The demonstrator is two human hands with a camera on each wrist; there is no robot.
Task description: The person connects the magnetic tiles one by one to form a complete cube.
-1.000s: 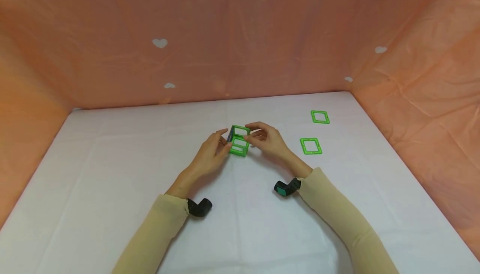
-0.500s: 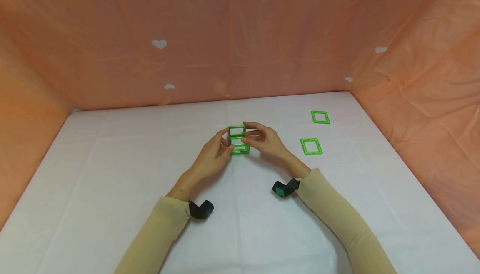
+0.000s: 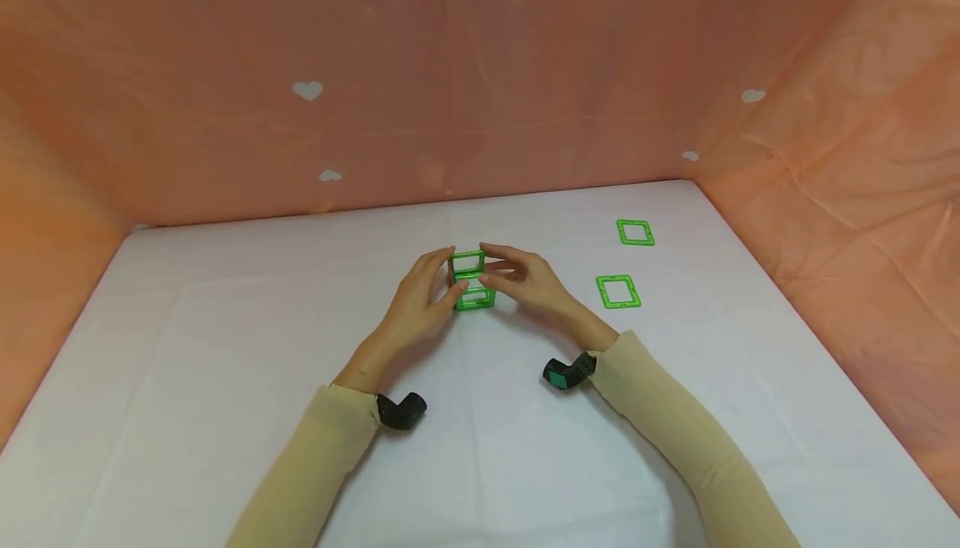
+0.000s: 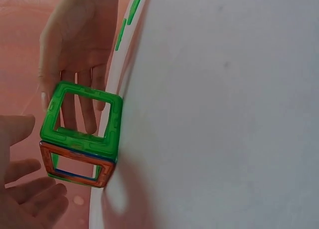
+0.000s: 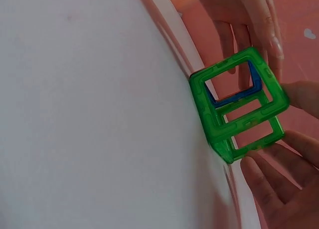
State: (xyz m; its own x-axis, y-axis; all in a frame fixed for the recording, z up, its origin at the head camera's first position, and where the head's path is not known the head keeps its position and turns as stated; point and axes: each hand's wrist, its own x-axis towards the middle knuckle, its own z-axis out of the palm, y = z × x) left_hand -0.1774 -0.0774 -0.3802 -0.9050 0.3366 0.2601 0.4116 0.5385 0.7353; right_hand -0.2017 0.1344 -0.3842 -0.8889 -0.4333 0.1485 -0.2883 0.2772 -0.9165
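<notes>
Both hands are at a small box of magnetic building tiles (image 3: 477, 305), mostly green square frames, in the middle of the table. An orange tile (image 4: 106, 172) backed by a blue tile (image 5: 256, 83) forms its left side, while the right side is open. My left hand (image 3: 408, 306) holds the box from the left, thumb at the front and fingers towards the back. On the other side, my right hand (image 3: 542, 288) pinches the green edges between thumb and fingertips. Some of the right fingers show through the frame in the left wrist view.
Two loose green square tiles lie on the right of the white table, one farther back (image 3: 636, 242) and one nearer (image 3: 618, 305). An orange curtain (image 3: 390, 140) with white hearts stands around the back and sides.
The tile box has turned to face the front more squarely and shifted slightly left. My left fingers have moved up along its left side; the right hand stays at the right edge.
</notes>
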